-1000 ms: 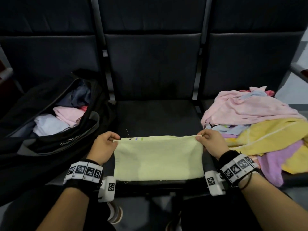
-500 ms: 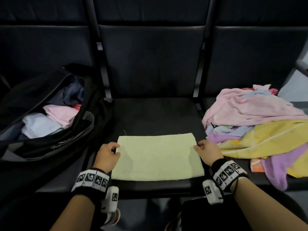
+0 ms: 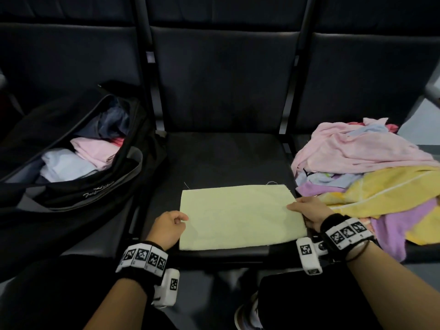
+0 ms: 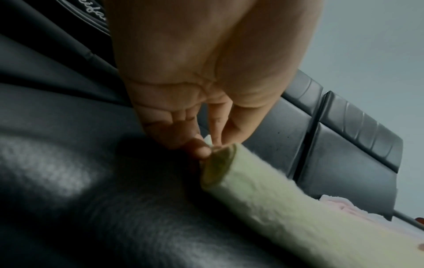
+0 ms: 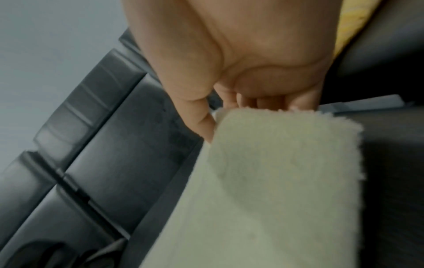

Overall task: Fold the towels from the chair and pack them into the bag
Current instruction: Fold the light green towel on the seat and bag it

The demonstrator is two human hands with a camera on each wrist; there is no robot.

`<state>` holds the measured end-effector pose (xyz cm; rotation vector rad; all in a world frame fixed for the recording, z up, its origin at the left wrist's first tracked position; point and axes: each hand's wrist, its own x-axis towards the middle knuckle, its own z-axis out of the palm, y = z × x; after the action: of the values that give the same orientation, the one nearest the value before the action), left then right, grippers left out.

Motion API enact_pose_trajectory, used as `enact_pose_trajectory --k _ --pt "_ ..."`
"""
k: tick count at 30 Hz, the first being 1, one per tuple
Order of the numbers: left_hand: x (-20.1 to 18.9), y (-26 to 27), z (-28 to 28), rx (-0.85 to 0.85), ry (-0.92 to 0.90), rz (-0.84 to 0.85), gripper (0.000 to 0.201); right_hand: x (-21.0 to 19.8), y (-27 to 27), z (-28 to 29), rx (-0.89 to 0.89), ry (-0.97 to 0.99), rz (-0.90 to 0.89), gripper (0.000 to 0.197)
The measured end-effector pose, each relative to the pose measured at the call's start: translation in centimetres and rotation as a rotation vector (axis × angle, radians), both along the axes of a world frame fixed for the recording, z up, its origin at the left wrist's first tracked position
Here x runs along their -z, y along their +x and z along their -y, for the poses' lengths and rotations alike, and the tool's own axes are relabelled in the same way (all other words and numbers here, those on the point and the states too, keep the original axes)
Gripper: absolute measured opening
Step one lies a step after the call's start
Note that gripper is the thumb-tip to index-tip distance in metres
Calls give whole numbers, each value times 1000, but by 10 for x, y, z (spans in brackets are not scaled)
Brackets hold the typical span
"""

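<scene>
A pale yellow-green towel point(image 3: 240, 217) lies flat and folded on the front of the middle seat point(image 3: 226, 163). My left hand point(image 3: 170, 225) is at its left edge. In the left wrist view the left hand point(image 4: 206, 143) pinches the edge of the towel point(image 4: 275, 199) between thumb and fingers. My right hand point(image 3: 307, 210) is at the right edge, thumb on top. In the right wrist view the right hand point(image 5: 229, 117) grips the towel point(image 5: 275, 181), with its fingers hidden behind the cloth. The open black bag point(image 3: 114, 186) is on the left seat.
Folded pink and white towels point(image 3: 78, 158) lie inside the bag. A loose pile of pink, yellow and purple towels point(image 3: 369, 167) covers the right seat, close to my right wrist. Seat backs rise behind. The floor and a shoe show below the seat edge.
A second ago both hands held the towel's far edge stretched between them. The towel now lies flat on the seat, and both hands have come back to its side edges.
</scene>
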<state>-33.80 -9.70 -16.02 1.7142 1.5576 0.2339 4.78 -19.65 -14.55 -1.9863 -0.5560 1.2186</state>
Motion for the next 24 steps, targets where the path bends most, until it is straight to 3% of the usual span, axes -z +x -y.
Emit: enact_pose_trajectory --k 2,6,9,13,15,17,20,24 --pt "-3 5 0 -15 27 -6 27 -12 -4 4 32 6 -221 3" --pt "-9 8 -4 -79 103 69 26 -38 -27 -3 -6 105 -366 22" --pt "-11 10 -6 -159 61 257 22 -56 -60 -18 -63 204 -364 29" --pt "-16 18 -3 -289 -176 567 12 -67 -120 -46 -174 208 -236 43" --pt "-17 21 -2 -320 -292 658 11 -63 -153 -54 -270 199 -232 40" --pt "-15 22 -1 -341 -366 661 11 -55 -181 -58 -364 194 -282 42" --pt "-5 22 -1 -330 -376 567 20 -39 -194 -54 -446 193 -192 45" --pt "3 24 4 -174 -226 465 43 -31 -171 -38 -465 216 -97 33"
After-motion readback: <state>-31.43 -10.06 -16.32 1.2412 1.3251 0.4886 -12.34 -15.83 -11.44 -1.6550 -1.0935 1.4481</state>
